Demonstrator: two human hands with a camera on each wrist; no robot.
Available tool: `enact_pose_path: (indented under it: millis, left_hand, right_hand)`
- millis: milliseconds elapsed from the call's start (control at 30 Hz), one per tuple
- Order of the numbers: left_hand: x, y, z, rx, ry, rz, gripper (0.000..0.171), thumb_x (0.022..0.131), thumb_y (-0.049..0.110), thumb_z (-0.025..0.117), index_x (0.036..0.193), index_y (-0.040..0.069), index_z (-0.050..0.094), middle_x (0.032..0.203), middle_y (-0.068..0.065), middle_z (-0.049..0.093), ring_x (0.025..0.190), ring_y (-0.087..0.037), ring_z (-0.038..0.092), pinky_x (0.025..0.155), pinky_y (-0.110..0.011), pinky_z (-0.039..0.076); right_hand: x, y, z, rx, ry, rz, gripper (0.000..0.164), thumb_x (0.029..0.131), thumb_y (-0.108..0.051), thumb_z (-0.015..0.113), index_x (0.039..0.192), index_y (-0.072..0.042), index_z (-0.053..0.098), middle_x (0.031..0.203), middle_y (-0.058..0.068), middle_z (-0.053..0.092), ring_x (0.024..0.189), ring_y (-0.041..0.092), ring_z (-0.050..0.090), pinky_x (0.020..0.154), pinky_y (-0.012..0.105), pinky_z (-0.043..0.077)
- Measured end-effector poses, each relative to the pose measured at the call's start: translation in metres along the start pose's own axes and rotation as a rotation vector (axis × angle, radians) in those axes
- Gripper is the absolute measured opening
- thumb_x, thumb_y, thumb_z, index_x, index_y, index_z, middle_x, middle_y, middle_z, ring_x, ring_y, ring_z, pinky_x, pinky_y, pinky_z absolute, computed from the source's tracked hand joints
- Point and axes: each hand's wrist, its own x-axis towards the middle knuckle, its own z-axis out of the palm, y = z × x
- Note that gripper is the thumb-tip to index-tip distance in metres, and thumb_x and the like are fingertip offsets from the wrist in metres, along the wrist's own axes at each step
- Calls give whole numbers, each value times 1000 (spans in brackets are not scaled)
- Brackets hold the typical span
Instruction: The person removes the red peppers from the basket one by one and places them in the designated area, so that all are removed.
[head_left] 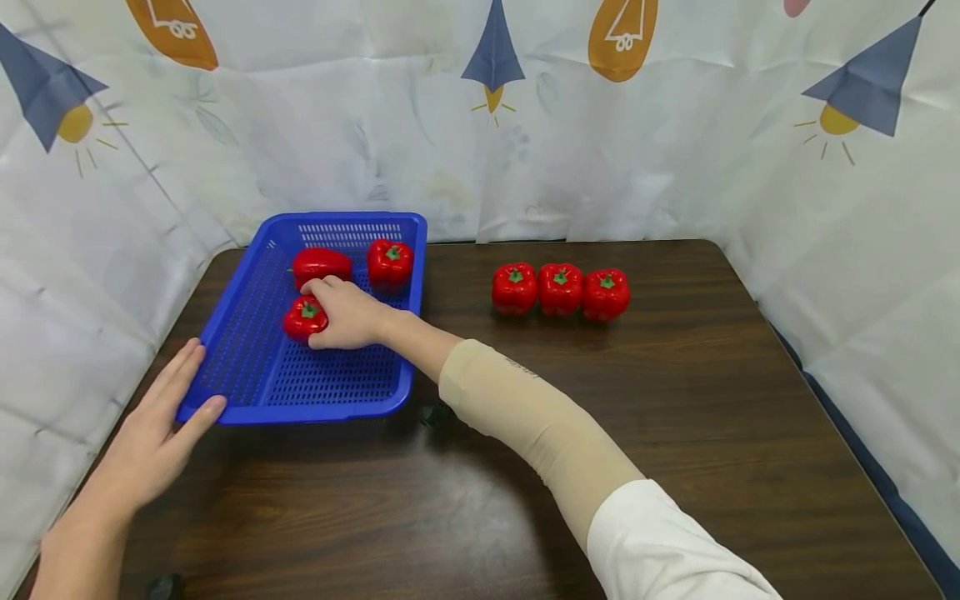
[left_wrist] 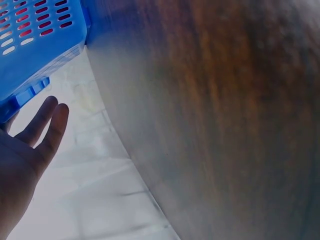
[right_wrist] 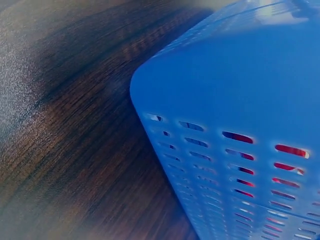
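A blue plastic basket [head_left: 296, 414] with slotted walls stands at the left of the table. Inside it, my right hand [head_left: 347, 315] grips a red bell pepper [head_left: 300, 322] with a green stem. Two more peppers lie in the basket: one on its side [head_left: 321, 265] behind that hand, another upright [head_left: 390, 265] in the back right corner. My left hand [head_left: 153, 429] touches the basket's front left corner with its fingers extended. In the left wrist view its fingers [left_wrist: 54, 131] show straight beside the basket wall. The right wrist view shows only the basket's outside [right_wrist: 225, 90] and the table; the hand is hidden there.
Three red bell peppers [head_left: 560, 289] stand in a row right of the basket on the dark wooden table [head_left: 675, 400]. A white printed curtain [head_left: 555, 158] borders the table at the back and sides. A small dark object [head_left: 433, 414] lies near the right forearm.
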Motion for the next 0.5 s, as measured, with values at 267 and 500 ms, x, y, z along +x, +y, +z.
enact_pose_path:
  millis: [267,500]
  left_hand:
    - [1,0,-1,0,-6,-12,68,102,11,59,163,8,29,169,-8,21,150,0,11,114,-17,5]
    - [-1,0,0,3,-1,-15,68,102,12,60,162,9,30,169,-7,21,150,1,12,114,-16,6]
  right_hand:
    - [-5,3,-4,154,15,3,68,89,-30,76,149,-16,46,138,0,51,118,6,48,90,17,47]
    - [-12,0,-11,237,57,-69,64,88,-27,75,144,-17,48,138,-1,49,120,5,44,87,16,46]
